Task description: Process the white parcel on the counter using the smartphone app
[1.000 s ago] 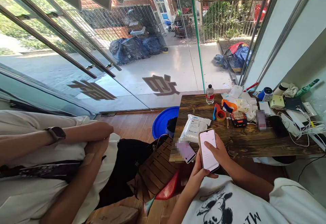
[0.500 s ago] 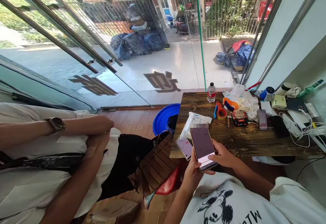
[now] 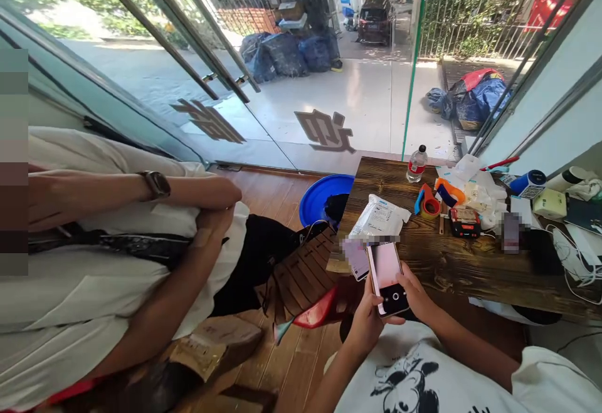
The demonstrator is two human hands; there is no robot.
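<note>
Phone (image 3: 386, 277) held over near worktop (image 3: 451, 262) edge, camera screen showing: left hand (image 3: 364, 325) grips it from below, right hand (image 3: 416, 292) steadies its side. White packet (image 3: 379, 219) beyond lies untouched.

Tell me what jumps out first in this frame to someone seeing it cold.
The phone held in both hands, left hand under it and right hand at its edge, low centre over the near edge of the wooden table. Then another person's folded arms with a wristwatch at left, and the blue basin on the floor by the glass door.
</note>
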